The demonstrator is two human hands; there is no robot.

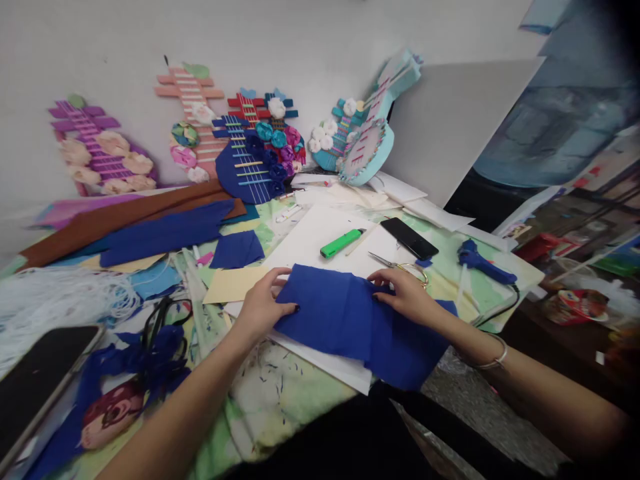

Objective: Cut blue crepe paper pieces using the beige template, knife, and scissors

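Note:
A blue sheet of paper or fabric (325, 310) lies partly folded over itself near the table's front edge, its right part hanging past the edge. My left hand (265, 303) grips its left side, with the thumb on top and the fingers behind. On the fold at the right, my right hand (400, 293) pinches the sheet between thumb and fingers. White paper (300, 233) lies underneath. Just beyond the sheet are a green utility knife (343, 243) and scissors (383, 259), the scissors' gold handles partly behind my right hand.
A black phone (409, 238) and a blue glue gun (485, 263) lie to the right. Decorated paper guitars (245, 160) lean on the wall. Blue strips (167, 230), white string (65, 310) and a larger phone (40, 387) crowd the left.

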